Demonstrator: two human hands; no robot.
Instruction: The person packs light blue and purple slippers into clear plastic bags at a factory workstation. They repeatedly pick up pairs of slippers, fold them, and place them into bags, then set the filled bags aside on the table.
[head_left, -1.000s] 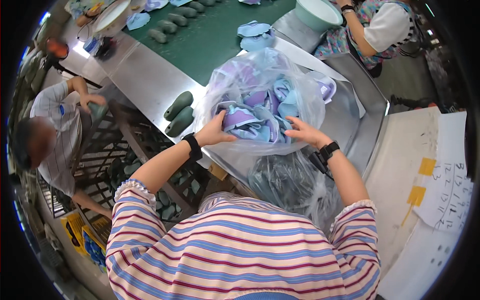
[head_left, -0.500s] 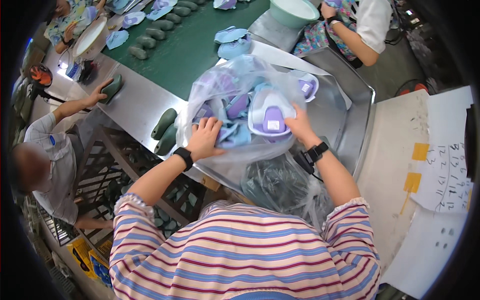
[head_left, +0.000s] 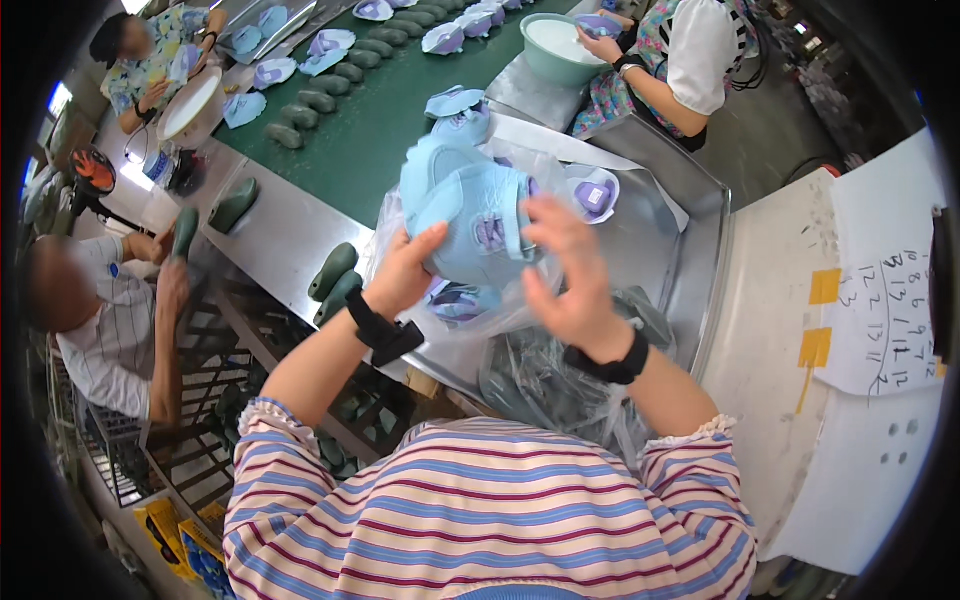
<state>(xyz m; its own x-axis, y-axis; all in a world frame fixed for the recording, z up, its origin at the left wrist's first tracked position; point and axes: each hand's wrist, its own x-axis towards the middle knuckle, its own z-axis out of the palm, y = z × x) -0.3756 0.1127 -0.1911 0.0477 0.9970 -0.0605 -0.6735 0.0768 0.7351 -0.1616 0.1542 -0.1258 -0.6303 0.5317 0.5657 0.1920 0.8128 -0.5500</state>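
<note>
My left hand [head_left: 402, 272] grips light-blue shoe uppers [head_left: 455, 195] by their near left side, thumb on top. They are raised over the clear plastic bag [head_left: 390, 215], with purple lacing showing; how many are held together I cannot tell. My right hand [head_left: 580, 290] is beside their right edge, slightly blurred, its fingers spread and curved. Whether its fingertips touch the edge is unclear. More blue and purple uppers [head_left: 460, 303] lie in the bag below, partly hidden. A single upper with a purple insole [head_left: 593, 195] rests on the metal tray to the right.
A green conveyor belt [head_left: 345, 150] carries rows of dark shoe lasts [head_left: 318, 101] and uppers. Green lasts [head_left: 333, 270] stand at the metal edge on my left. A bag of dark items [head_left: 560, 370] lies nearest me. Co-workers sit left and beyond, by a pale green basin [head_left: 562, 52].
Both hands were at the open bag; now light-blue uppers are up in my left hand. My right hand has let go of the white-lined upper. The co-worker at left has lifted a green last.
</note>
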